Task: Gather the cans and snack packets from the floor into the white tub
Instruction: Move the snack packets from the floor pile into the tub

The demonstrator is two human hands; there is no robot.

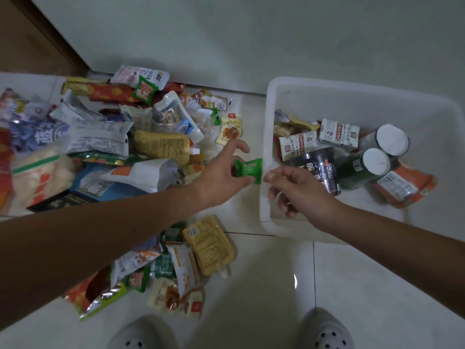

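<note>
While the left grip [226, 173] pinches a green packet [247, 168] at the left rim of the tub [352, 102], the right grip [299, 190] hovers just right of it, fingers loosely curled on nothing, with cans [392, 139] lying inside the tub and a packet heap [100, 137] on the floor [276, 273] to the left.

Bare forearms [100, 235], pale grey clogs [142, 333] dotted with round holes

Your left hand [222, 173] pinches a green packet [247, 168]. Your right hand [300, 191], fingers loose, hangs just beside it, over the white tub [267, 114] rim.
</note>
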